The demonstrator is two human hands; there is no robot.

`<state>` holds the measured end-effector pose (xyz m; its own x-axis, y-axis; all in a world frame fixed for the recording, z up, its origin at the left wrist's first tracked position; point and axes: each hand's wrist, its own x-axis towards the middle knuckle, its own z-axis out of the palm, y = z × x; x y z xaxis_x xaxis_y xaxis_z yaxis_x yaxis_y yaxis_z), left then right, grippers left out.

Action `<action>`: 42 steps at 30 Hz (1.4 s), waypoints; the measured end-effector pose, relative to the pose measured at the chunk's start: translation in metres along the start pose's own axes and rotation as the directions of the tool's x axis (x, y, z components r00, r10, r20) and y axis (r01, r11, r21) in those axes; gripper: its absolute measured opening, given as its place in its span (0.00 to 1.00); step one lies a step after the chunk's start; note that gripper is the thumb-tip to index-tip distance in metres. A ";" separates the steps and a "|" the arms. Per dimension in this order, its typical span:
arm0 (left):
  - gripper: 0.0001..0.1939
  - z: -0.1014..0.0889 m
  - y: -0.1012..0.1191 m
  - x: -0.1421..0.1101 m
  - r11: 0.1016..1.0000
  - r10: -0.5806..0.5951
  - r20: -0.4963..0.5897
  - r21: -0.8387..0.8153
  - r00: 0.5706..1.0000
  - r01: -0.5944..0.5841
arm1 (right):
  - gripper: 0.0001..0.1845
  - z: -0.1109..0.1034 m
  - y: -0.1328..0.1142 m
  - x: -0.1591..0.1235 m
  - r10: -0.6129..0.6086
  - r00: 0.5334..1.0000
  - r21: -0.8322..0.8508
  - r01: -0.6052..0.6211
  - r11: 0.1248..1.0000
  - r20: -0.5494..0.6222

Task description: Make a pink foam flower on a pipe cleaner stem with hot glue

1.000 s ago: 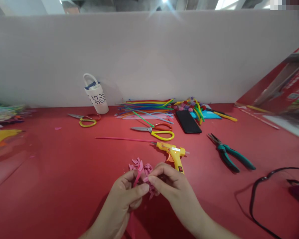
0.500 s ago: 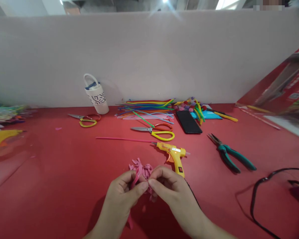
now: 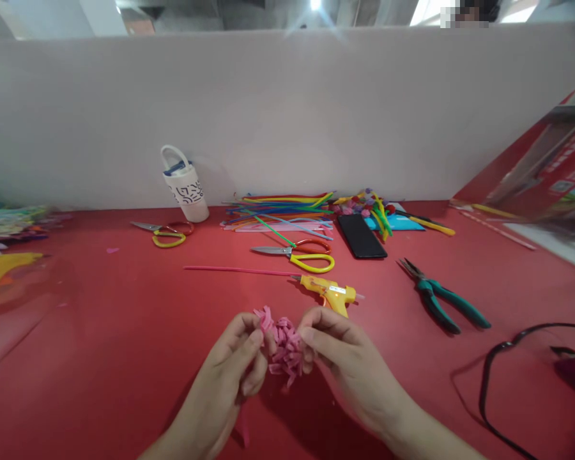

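Between my two hands is a pink fringed bunch [image 3: 286, 345], made of many short looped or cut strips; its material I cannot make out. My left hand [image 3: 234, 358] is closed, thumb and fingers pinching the bunch's left side. A thin pink strip [image 3: 245, 427] hangs below that hand. On the other side, my right hand [image 3: 342, 358] is closed too, its fingertips pinched at the bunch's right edge. Just beyond the hands lies a yellow hot glue gun [image 3: 328, 287], its handle partly hidden behind my right hand. A long pink stem [image 3: 239, 269] reaches left from the nozzle.
Scissors [image 3: 311, 262] lie behind the glue gun, with a second pair of scissors [image 3: 170, 237] farther left. Green-handled pliers [image 3: 443, 300] and a black cord [image 3: 489, 370] are at right. Colourful pipe cleaners [image 3: 278, 207], a phone [image 3: 361, 236] and a white cup [image 3: 186, 191] stand toward the partition.
My hands have moved apart, so more of the pink bunch shows between them. The right hand shifted right and covers the glue gun's handle.
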<state>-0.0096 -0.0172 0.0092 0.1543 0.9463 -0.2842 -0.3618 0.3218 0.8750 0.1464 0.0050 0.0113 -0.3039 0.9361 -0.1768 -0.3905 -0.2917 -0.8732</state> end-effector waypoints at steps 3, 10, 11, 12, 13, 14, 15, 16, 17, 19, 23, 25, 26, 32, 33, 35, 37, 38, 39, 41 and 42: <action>0.05 -0.001 0.001 -0.001 1.000 -0.010 -0.021 -0.005 1.000 0.010 | 0.08 -0.003 -0.007 -0.001 -0.019 1.000 -0.075 0.018 0.997 -0.013; 0.09 0.002 -0.003 -0.001 0.990 -0.139 0.093 -0.012 0.986 0.141 | 0.07 -0.001 -0.008 -0.003 0.011 0.999 -0.100 -0.007 0.995 0.043; 0.10 0.003 -0.003 -0.002 0.989 -0.150 0.101 -0.005 0.984 0.151 | 0.07 -0.001 -0.008 -0.003 0.016 0.999 -0.104 -0.011 0.995 0.049; 0.10 0.004 -0.003 -0.002 0.986 -0.164 0.108 -0.004 0.981 0.165 | 0.07 -0.001 -0.007 -0.004 0.018 0.998 -0.109 -0.012 0.994 0.054; 0.10 0.004 -0.003 -0.002 0.983 -0.180 0.114 -0.008 0.977 0.182 | 0.07 -0.001 -0.007 -0.004 0.018 0.998 -0.113 -0.012 0.994 0.055; 0.10 0.004 -0.003 -0.003 0.980 -0.197 0.120 -0.012 0.973 0.200 | 0.07 -0.001 -0.008 -0.004 0.018 0.998 -0.118 -0.011 0.993 0.057; 0.10 0.003 -0.004 -0.003 0.977 -0.210 0.129 -0.019 0.969 0.214 | 0.07 -0.001 -0.008 -0.004 0.021 0.998 -0.125 -0.013 0.992 0.060; 0.10 0.003 -0.004 -0.004 0.974 -0.219 0.136 -0.026 0.966 0.225 | 0.07 -0.001 -0.008 -0.004 0.028 0.997 -0.133 -0.018 0.991 0.067; 0.09 0.002 -0.004 -0.004 0.972 -0.228 0.143 -0.033 0.963 0.234 | 0.07 -0.001 -0.009 -0.003 0.037 0.996 -0.142 -0.026 0.990 0.075; 0.09 0.001 -0.004 -0.004 0.967 -0.242 0.153 -0.046 0.958 0.252 | 0.08 -0.001 -0.011 -0.003 0.057 0.995 -0.163 -0.043 0.986 0.081; 0.09 0.001 -0.005 -0.004 0.957 -0.269 0.171 -0.061 0.948 0.282 | 0.08 -0.002 -0.014 -0.002 0.046 0.995 -0.221 -0.027 0.975 0.085; 0.09 0.001 -0.005 -0.004 0.954 -0.274 0.182 -0.073 0.944 0.291 | 0.07 -0.002 -0.014 -0.002 0.032 0.995 -0.250 -0.008 0.968 0.094; 0.08 0.002 -0.004 -0.004 0.952 -0.276 0.187 -0.080 0.943 0.294 | 0.07 -0.003 -0.014 -0.002 0.028 0.995 -0.267 -0.002 0.964 0.094; 0.08 0.002 -0.003 -0.004 0.947 -0.277 0.203 -0.110 0.939 0.303 | 0.05 -0.004 -0.013 -0.003 0.024 0.996 -0.349 0.007 0.937 0.086; 0.07 0.001 -0.004 -0.004 0.946 -0.277 0.208 -0.109 0.938 0.304 | 0.05 -0.004 -0.013 -0.003 0.029 0.996 -0.359 0.002 0.933 0.081; 0.07 0.000 -0.004 -0.004 0.945 -0.284 0.218 -0.104 0.934 0.312 | 0.05 -0.003 -0.014 -0.003 0.041 0.997 -0.379 -0.012 0.925 0.069; 0.06 -0.001 -0.005 -0.004 0.942 -0.292 0.226 -0.098 0.929 0.320 | 0.06 -0.002 -0.015 -0.003 0.053 0.997 -0.403 -0.024 0.915 0.059; 0.05 -0.002 -0.005 -0.004 0.942 -0.295 0.227 -0.096 0.928 0.323 | 0.06 -0.002 -0.015 -0.002 0.057 0.997 -0.418 -0.028 0.908 0.058; 0.05 -0.002 -0.005 -0.004 0.941 -0.298 0.228 -0.093 0.927 0.325 | 0.07 -0.002 -0.015 -0.002 0.058 0.997 -0.432 -0.028 0.901 0.057; 0.05 -0.002 -0.005 -0.003 0.939 -0.303 0.231 -0.093 0.925 0.331 | 0.07 -0.003 -0.015 -0.002 0.052 0.997 -0.452 -0.024 0.892 0.051; 0.06 -0.002 -0.004 -0.003 0.937 -0.305 0.236 -0.096 0.923 0.335 | 0.07 -0.003 -0.015 -0.002 0.048 0.998 -0.451 -0.022 0.892 0.046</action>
<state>-0.0105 -0.0216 0.0054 0.4694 0.7672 -0.4370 -0.3757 0.6214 0.6875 0.1556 0.0079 0.0238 -0.3620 0.9110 -0.1976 0.0500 -0.1927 -0.9800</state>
